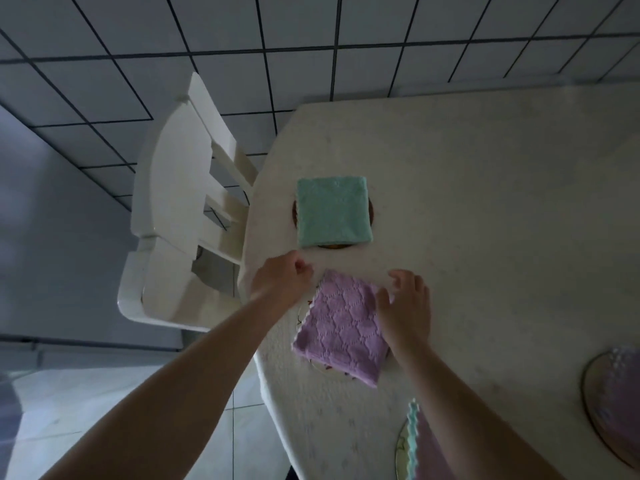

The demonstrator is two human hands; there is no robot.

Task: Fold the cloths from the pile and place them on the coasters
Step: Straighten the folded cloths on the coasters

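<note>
A folded purple cloth (pixel 341 327) lies on a round coaster (pixel 300 318) near the table's left edge; only slivers of the coaster show under it. My right hand (pixel 405 306) rests on the cloth's right edge with its fingers spread. My left hand (pixel 282 277) hovers just off the cloth's far left corner, fingers curled, holding nothing that I can see. Farther back a folded mint-green cloth (pixel 333 211) covers a dark round coaster (pixel 370 211).
The white table (pixel 485 202) fills the right side. A white chair (pixel 180 220) stands at its left edge over a tiled floor. At the near edge lies a pink cloth with mint trim (pixel 415 441) on a coaster. A purple cloth on a round coaster (pixel 613 403) sits at far right.
</note>
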